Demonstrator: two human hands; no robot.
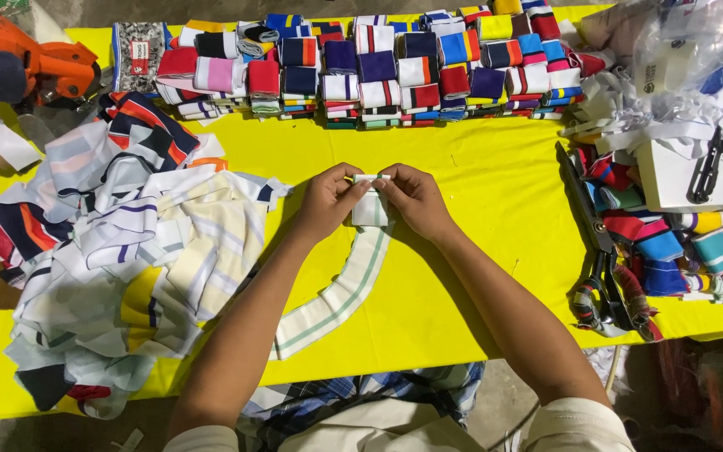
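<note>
A long cream knit strip with pale green stripes (340, 297) curves across the yellow table (479, 167) toward me. Its far end is folded over into a small flat packet (371, 205). My left hand (328, 201) pinches the left top corner of that fold. My right hand (412, 197) pinches the right top corner. Both hands meet at the fold, fingers closed on the fabric, in the middle of the table.
A loose heap of striped knit strips (119, 251) lies at the left. Rows of folded coloured strips (378, 71) line the far edge. Large scissors (600, 268) with wrapped handles, more folded pieces (679, 243), a white box (688, 172) and a plastic bag (688, 50) sit at the right.
</note>
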